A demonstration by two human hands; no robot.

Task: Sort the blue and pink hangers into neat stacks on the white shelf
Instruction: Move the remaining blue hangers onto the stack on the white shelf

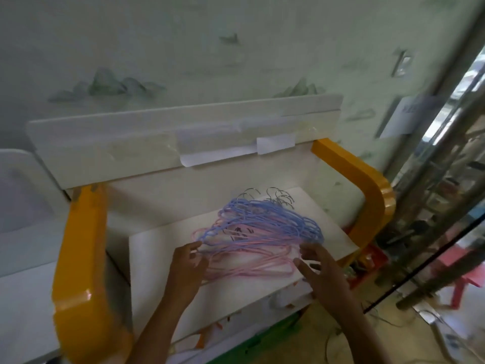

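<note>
Head view. One mixed pile of hangers is lying on the white shelf (162,261), and both hands are working at its near edge. The blue hangers (265,219) are sitting on top, just beyond the fingertips; the pink hangers (252,261) are spreading out beneath them and reaching back between the two hands. Metal hooks (275,195) are sticking out at the far side of the pile, well beyond the fingers.

The left hand (187,266) is touching the left end of the pile. Its fingers (193,248) are curling loosely against the pink wires, but blur is hiding whether they are actually pinching one.

The right hand (321,269) is hovering at the right end of the pile. Its fingers (305,266) are spreading apart and pointing toward the left hand, lying over the pink wires without closing on any.

Yellow frame arms (81,248) are flanking the shelf, one left of the left fingers, one right of and beyond the right fingers. A white board (131,143) with taped paper is standing beyond the pile, against a patterned wall (183,48). Metal poles (441,185) are rising far right of the right fingers.
</note>
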